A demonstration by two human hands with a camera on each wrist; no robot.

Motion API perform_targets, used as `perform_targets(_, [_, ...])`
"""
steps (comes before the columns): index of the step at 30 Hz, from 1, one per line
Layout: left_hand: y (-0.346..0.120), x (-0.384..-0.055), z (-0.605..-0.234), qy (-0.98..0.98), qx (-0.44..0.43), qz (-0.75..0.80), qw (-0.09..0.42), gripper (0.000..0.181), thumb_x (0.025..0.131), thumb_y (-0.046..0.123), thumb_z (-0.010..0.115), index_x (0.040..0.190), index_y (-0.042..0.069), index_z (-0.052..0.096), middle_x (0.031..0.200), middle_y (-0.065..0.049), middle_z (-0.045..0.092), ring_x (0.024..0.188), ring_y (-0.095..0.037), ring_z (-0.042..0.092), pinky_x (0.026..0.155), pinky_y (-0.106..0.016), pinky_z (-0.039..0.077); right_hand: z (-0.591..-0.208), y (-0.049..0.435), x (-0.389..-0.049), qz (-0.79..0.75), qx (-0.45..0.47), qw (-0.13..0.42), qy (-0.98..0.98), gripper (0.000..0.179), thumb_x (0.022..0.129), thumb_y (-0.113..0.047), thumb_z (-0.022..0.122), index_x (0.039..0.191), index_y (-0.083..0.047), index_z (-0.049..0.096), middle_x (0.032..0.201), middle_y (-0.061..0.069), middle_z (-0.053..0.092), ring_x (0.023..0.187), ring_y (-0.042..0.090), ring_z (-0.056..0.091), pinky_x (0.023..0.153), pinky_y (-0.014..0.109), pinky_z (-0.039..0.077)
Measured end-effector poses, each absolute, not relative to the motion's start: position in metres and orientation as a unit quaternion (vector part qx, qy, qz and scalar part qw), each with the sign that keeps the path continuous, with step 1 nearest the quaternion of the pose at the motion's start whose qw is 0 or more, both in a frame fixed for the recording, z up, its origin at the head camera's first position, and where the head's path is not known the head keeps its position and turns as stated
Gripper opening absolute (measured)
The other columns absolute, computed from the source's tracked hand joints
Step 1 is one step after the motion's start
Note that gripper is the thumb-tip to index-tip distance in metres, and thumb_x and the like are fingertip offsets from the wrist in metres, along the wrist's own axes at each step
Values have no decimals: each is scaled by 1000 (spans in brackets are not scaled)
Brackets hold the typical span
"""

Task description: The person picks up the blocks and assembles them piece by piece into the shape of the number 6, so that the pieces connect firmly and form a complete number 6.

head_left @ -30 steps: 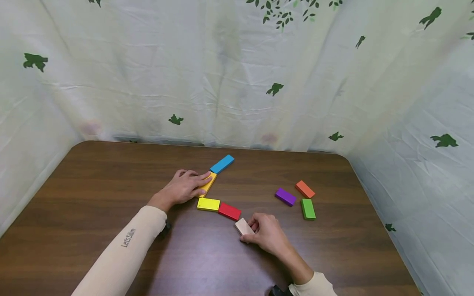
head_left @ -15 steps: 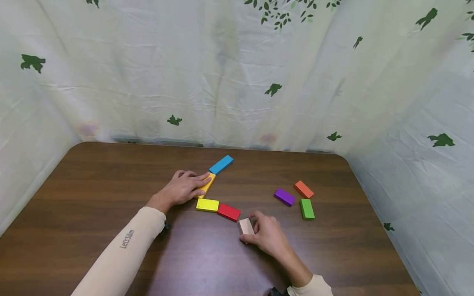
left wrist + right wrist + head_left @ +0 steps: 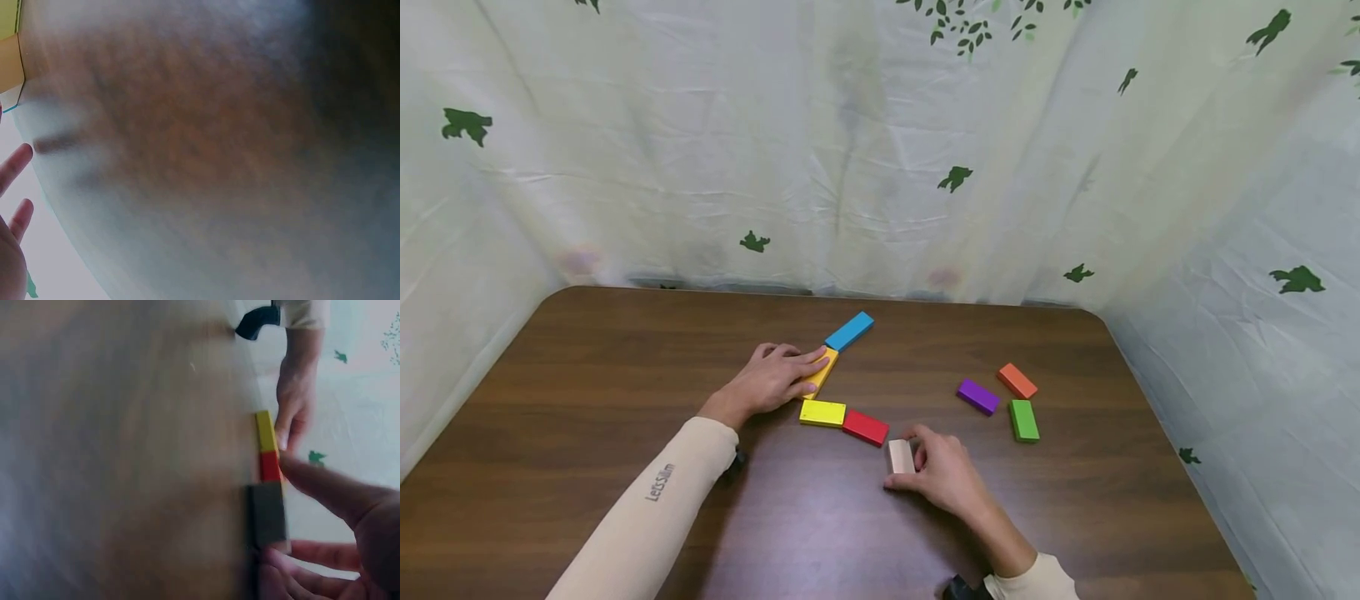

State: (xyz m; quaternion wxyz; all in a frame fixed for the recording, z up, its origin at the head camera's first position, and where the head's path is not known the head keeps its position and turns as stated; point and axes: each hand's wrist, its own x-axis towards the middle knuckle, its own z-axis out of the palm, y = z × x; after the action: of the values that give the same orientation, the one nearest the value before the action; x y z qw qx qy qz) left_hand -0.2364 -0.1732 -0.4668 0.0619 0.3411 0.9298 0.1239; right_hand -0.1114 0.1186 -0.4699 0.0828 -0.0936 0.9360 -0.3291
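My left hand (image 3: 767,379) rests on an amber block (image 3: 824,371), its fingers stretched across the top and the thumb near the lower end. A blue block (image 3: 849,331) meets the amber one's far end. Below it, a yellow block (image 3: 822,413) and a red block (image 3: 866,427) lie end to end. Just right of the red one, my right hand (image 3: 943,471) pinches a pale wooden block (image 3: 901,458) between thumb and fingers. That block (image 3: 269,512) looks dark grey in the right wrist view. In the left wrist view only part of the left hand (image 3: 11,262) shows, at the edge.
To the right on the brown wooden table (image 3: 1120,500) lie a purple block (image 3: 978,397), an orange block (image 3: 1017,381) and a green block (image 3: 1024,421). A white curtain (image 3: 880,150) with green prints hangs behind the table and along its sides.
The pale block has turned in my right hand, from slanting to pointing nearly straight away, with a small gap from the red block. The left hand has stayed on the amber block.
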Motion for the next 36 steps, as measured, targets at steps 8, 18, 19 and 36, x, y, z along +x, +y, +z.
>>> perform_targets(8, [-173, -236, -466, 931, 340, 116, 67, 58, 96, 36, 57, 147, 14, 40, 154, -5, 34, 126, -38, 40, 103, -61, 22, -466, 133, -117, -378, -176, 135, 899, 61, 65, -6, 87, 120, 0, 60, 78, -1, 58, 63, 6, 55, 58, 21, 46])
perform_targets(18, [-174, -238, -467, 930, 341, 119, 66, 58, 96, 36, 57, 147, 14, 40, 154, -4, 35, 126, -38, 41, 103, -61, 21, -468, 130, -120, -371, -161, 132, 905, 56, 64, -16, 90, 111, -1, 64, 80, -2, 56, 63, 5, 53, 58, 21, 45])
perform_targets(19, [-174, -238, -467, 930, 341, 119, 66, 58, 96, 36, 57, 147, 14, 40, 154, -4, 35, 126, -38, 41, 103, -61, 21, -468, 129, -120, -368, -160, 129, 907, 55, 64, -17, 90, 110, -1, 64, 80, -2, 56, 63, 5, 52, 58, 21, 45])
perform_targets(36, [-174, -236, -465, 928, 344, 124, 63, 58, 96, 36, 56, 147, 13, 40, 154, -5, 35, 125, -38, 41, 103, -61, 22, -472, 121, -117, -338, -154, 92, 924, 57, 61, -28, 92, 103, -4, 63, 79, -3, 54, 61, 5, 47, 56, 22, 41])
